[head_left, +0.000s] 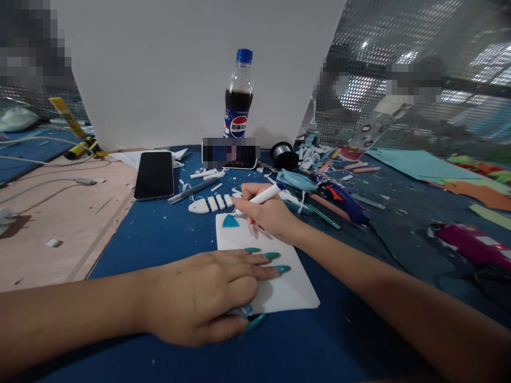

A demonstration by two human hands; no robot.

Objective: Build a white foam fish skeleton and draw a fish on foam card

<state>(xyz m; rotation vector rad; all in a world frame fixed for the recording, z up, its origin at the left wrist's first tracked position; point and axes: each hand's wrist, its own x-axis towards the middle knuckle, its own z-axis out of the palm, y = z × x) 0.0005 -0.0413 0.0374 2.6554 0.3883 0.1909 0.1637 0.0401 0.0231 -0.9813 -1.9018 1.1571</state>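
Note:
My right hand is closed round a white marker with a dark blue end. Its tip meets the white sheet of paper beside a small teal triangle. Flat on the lower part of this sheet lies my left hand, its teal-nailed fingers stretched out and the index finger bent. Something small and pale blue shows between its thumb and index finger; I cannot make out what. Just beyond the paper, white cut pieces lie in a row, one with a rounded end.
A black phone lies at the left. Behind the sheet stand a cola bottle and a propped phone. A wire spool, a blue glue gun, scraps and a magenta tool with a cord occupy the right side.

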